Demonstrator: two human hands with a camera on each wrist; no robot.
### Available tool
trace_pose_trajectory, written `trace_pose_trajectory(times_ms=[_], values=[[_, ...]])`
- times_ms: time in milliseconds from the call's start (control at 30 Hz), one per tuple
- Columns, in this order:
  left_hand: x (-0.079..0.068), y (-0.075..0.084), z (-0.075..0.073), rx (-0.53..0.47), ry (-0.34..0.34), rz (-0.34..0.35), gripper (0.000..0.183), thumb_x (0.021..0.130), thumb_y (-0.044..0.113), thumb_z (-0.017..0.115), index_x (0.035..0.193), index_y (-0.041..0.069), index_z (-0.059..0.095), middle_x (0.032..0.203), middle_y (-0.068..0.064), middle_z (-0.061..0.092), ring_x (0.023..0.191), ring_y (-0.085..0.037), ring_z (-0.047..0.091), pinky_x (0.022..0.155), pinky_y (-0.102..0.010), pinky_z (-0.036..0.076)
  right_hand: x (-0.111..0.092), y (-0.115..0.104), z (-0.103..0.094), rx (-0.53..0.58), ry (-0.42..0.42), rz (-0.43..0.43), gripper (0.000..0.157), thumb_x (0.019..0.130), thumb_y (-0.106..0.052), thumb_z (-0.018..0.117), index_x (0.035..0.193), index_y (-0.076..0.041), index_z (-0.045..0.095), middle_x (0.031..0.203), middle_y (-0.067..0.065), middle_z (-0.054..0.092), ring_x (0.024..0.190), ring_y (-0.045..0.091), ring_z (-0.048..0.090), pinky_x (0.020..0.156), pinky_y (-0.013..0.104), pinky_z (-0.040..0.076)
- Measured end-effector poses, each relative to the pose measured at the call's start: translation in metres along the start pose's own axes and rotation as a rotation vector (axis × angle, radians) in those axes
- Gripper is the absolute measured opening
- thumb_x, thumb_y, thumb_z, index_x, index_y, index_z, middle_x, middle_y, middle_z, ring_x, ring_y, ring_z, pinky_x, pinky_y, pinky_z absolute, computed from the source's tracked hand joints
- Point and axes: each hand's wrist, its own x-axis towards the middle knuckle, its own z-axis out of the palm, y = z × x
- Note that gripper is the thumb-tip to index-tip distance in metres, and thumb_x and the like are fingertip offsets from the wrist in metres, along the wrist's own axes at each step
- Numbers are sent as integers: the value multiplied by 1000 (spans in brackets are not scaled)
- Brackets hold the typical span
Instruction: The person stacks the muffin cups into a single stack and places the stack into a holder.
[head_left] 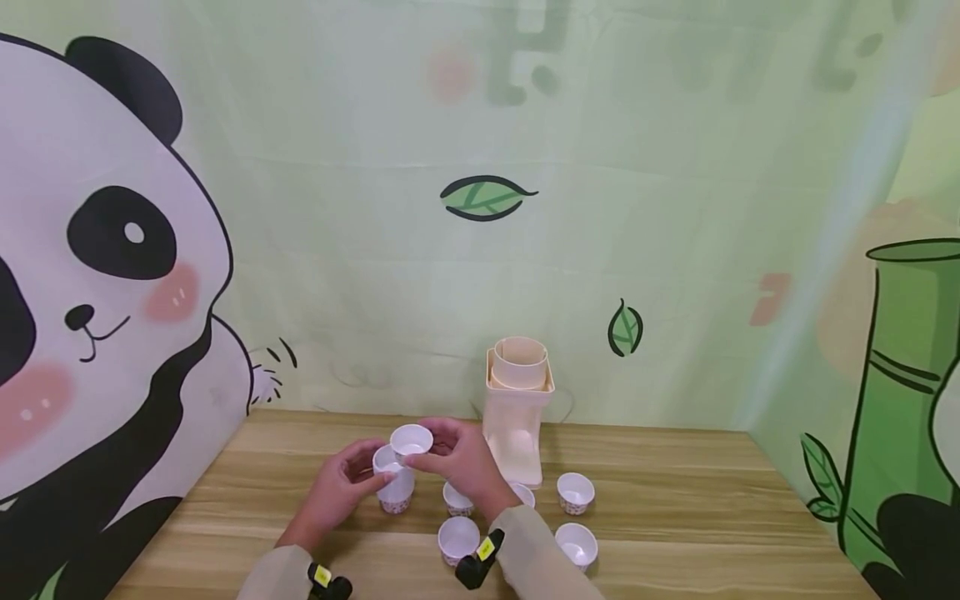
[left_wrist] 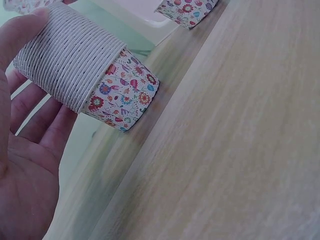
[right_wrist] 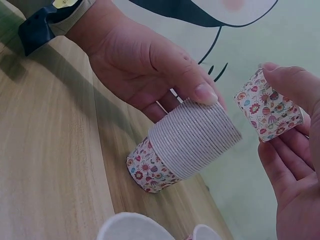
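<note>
My left hand holds a tall stack of nested paper cups, thumb on one side and fingers on the other. The stacked rims show as many white ridges, and the lowest cup has a floral print. In the right wrist view the stack leans, its bottom close over the wooden table. With thumb and fingers my right hand pinches a single floral paper cup. That cup is held mouth up beside the top of the stack, apart from it in the right wrist view.
Several floral paper cups stand mouth up on the wooden table, among them one cup in front and another cup to the right. Behind them rises a pale pink boot-shaped stand with a round tube on top. A panda-printed cloth hangs behind.
</note>
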Motion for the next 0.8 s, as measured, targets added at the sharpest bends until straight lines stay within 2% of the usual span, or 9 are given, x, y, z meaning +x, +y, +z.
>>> trace_pose_trajectory(times_ms=[200, 433, 800], values=[[0, 0, 0, -3, 3, 8, 50, 88, 12, 81, 133, 3, 62, 133, -22, 66, 110, -3, 68, 96, -18, 54, 2, -1, 6, 17, -1, 9, 47, 83, -13, 86, 126, -5, 69, 120, 14, 75, 107, 22, 74, 91, 26, 60], [0, -1, 0, 13, 9, -2, 50, 88, 14, 82, 132, 2, 62, 131, -21, 68, 110, -5, 68, 96, -18, 54, 4, 1, 11, 17, -8, -3, 45, 84, -9, 85, 125, -4, 69, 119, 17, 75, 108, 31, 73, 90, 26, 60], [1, -4, -1, 6, 6, 6, 51, 87, 11, 81, 133, 1, 61, 131, -23, 67, 109, -4, 68, 96, -18, 54, 4, 2, 15, 13, -1, 10, 44, 84, -9, 84, 125, -4, 69, 117, 16, 75, 105, 29, 73, 87, 24, 60]])
